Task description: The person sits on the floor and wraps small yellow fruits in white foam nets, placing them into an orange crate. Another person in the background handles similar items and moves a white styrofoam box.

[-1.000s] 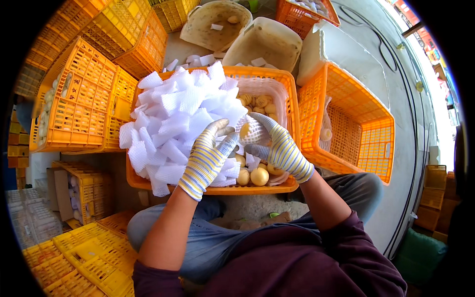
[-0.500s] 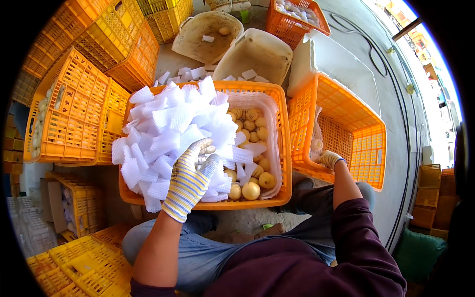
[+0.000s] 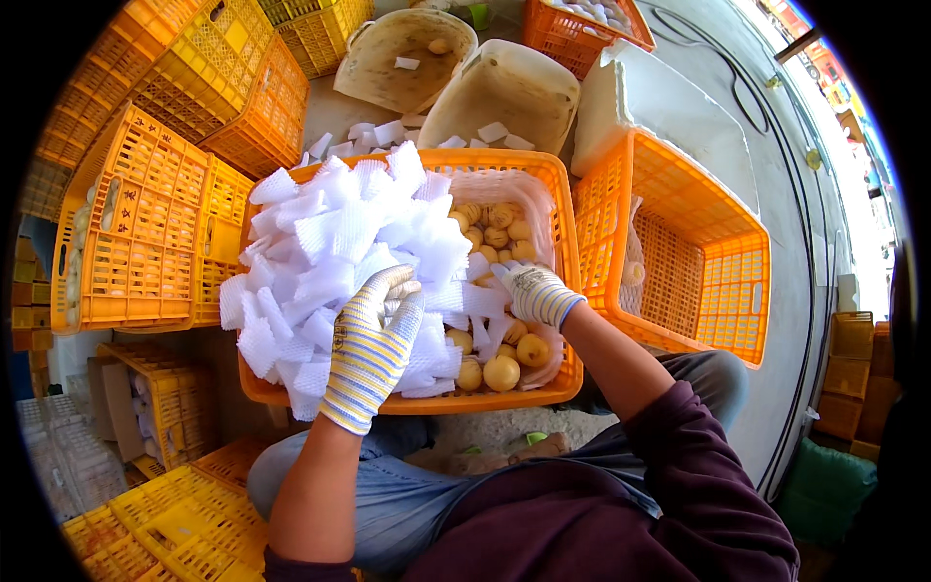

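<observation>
An orange plastic basket (image 3: 411, 402) holds a heap of white foam net sleeves (image 3: 310, 242) on its left and round pale-yellow fruit (image 3: 501, 373) on its right, over a clear liner. My left hand (image 3: 372, 354), in a striped knit glove, is curled at the heap's right side; what its fingers hold, if anything, is hidden among the white foam. My right hand (image 3: 538, 294), gloved alike, reaches down into the fruit with bent fingers; its grasp is partly hidden.
An orange crate (image 3: 735, 286) with a few wrapped items stands at the right. Stacked crates (image 3: 155, 233) line the left. Two dirty plastic tubs (image 3: 499, 92), loose foam pieces, a white box (image 3: 679, 107) and a red crate (image 3: 572, 44) lie beyond the basket. Cables run along the right.
A second ago both hands held a netted fruit. My right hand then went into the right crate and now is back in the basket among the fruit, without that netted fruit visible.
</observation>
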Action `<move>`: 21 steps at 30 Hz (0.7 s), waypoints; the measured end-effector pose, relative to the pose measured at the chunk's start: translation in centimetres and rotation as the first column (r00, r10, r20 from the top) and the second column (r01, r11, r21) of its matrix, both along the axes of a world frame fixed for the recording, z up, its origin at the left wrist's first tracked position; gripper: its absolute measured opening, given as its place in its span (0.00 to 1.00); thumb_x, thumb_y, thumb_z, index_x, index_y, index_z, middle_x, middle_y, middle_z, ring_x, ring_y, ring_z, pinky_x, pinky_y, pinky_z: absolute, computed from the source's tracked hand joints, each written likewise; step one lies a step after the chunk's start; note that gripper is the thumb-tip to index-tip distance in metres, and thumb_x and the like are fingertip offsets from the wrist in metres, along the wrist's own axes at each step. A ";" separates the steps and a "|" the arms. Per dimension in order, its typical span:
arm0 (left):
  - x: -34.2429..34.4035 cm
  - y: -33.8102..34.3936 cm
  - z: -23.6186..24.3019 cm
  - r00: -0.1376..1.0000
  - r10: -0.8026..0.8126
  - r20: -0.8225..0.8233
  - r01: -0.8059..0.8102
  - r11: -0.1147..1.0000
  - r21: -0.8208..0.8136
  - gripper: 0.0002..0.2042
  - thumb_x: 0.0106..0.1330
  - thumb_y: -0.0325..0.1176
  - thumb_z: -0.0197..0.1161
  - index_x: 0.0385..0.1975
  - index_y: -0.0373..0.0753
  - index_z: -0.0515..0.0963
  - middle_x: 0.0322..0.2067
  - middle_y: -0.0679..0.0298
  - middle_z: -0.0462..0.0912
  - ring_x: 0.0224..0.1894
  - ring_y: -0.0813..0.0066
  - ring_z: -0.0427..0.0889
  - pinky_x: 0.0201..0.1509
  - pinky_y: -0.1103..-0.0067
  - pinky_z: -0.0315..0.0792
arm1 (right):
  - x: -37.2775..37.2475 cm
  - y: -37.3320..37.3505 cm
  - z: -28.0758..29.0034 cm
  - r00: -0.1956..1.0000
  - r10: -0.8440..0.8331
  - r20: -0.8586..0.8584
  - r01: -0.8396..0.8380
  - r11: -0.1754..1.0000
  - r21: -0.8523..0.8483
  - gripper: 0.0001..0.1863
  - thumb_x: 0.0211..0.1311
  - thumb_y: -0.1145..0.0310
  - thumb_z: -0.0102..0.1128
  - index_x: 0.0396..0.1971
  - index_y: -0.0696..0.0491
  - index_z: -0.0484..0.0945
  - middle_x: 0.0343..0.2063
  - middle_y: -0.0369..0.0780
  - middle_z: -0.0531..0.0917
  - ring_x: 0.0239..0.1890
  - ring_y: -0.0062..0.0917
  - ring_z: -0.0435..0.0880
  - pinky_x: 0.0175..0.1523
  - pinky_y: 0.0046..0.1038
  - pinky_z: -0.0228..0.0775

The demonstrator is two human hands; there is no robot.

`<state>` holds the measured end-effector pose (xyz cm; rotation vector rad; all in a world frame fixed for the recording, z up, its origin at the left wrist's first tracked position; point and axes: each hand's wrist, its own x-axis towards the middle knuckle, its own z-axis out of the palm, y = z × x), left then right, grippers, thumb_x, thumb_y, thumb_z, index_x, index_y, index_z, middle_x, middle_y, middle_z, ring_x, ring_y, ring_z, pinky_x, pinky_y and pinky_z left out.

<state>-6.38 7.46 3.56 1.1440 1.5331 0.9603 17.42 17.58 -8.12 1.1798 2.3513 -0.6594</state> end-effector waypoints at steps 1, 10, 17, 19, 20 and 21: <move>0.4 0.2 0.0 1.000 -0.017 0.007 0.017 1.000 0.005 0.18 0.67 0.33 0.62 0.54 0.32 0.74 0.44 0.56 0.83 0.42 0.75 0.82 0.47 0.79 0.77 | 0.8 -0.4 -2.3 0.998 0.048 0.047 -0.050 0.998 0.041 0.28 0.57 0.66 0.61 0.59 0.53 0.67 0.52 0.48 0.77 0.54 0.43 0.76 0.57 0.40 0.69; 1.2 -1.1 -0.2 0.970 0.013 0.242 0.007 0.997 -0.083 0.18 0.67 0.26 0.60 0.56 0.30 0.71 0.46 0.55 0.82 0.45 0.75 0.81 0.50 0.81 0.76 | 2.3 -0.7 5.1 0.066 -0.714 -0.697 0.484 0.634 -0.603 0.14 0.59 0.78 0.60 0.46 0.60 0.77 0.37 0.37 0.84 0.38 0.24 0.83 0.45 0.26 0.77; 3.2 -0.9 -1.6 0.952 0.127 0.280 -0.102 0.990 -0.100 0.23 0.62 0.23 0.65 0.58 0.31 0.71 0.42 0.59 0.82 0.41 0.78 0.80 0.46 0.82 0.77 | -3.1 -7.4 7.4 -0.214 -0.762 -0.612 0.269 0.556 -0.786 0.13 0.62 0.79 0.59 0.47 0.59 0.76 0.38 0.34 0.82 0.39 0.14 0.79 0.46 0.19 0.73; 3.2 -0.9 -1.8 0.969 0.140 0.206 -0.123 0.988 -0.092 0.24 0.60 0.22 0.66 0.58 0.31 0.71 0.37 0.62 0.81 0.38 0.81 0.79 0.42 0.83 0.77 | -3.9 -8.8 7.9 -0.138 -0.767 -0.626 0.326 0.562 -0.760 0.13 0.63 0.79 0.59 0.47 0.60 0.76 0.38 0.34 0.82 0.40 0.13 0.78 0.46 0.18 0.72; 2.9 -1.1 -1.9 0.977 0.127 0.172 -0.113 0.990 -0.088 0.24 0.60 0.21 0.66 0.58 0.31 0.71 0.35 0.63 0.81 0.36 0.82 0.78 0.41 0.84 0.77 | -4.3 -9.4 8.3 -0.110 -0.771 -0.628 0.326 0.569 -0.755 0.13 0.64 0.78 0.59 0.47 0.60 0.75 0.37 0.34 0.82 0.39 0.13 0.77 0.46 0.17 0.71; 2.7 -1.2 -1.9 0.984 0.114 0.137 -0.103 0.991 -0.085 0.25 0.59 0.21 0.67 0.58 0.31 0.71 0.33 0.65 0.80 0.34 0.83 0.77 0.39 0.85 0.77 | -4.5 -10.0 7.8 -0.056 -0.724 -0.688 0.342 0.633 -0.694 0.11 0.65 0.77 0.60 0.46 0.60 0.76 0.35 0.33 0.81 0.37 0.13 0.77 0.44 0.17 0.71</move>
